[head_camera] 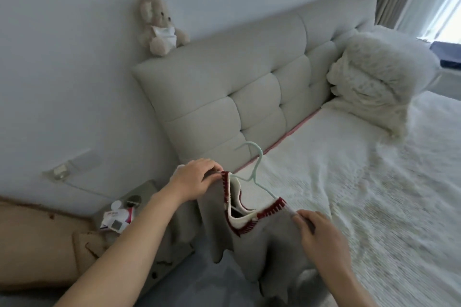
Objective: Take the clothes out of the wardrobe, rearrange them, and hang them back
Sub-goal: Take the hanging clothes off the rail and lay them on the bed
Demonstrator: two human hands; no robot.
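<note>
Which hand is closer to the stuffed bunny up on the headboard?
Left. The left hand grips the grey garment at its shoulder, below the stuffed bunny. The right hand holds the other shoulder, lower and further right.

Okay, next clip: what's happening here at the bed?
A person stands at the side of a bed holding up a grey knitted top with a dark red and white neckline, which sits on a pale green hanger. The left hand grips one shoulder of the top, and the right hand pinches the other shoulder at the hanger's end. The hanger's hook points up toward the padded headboard. No wardrobe is in view.
</note>
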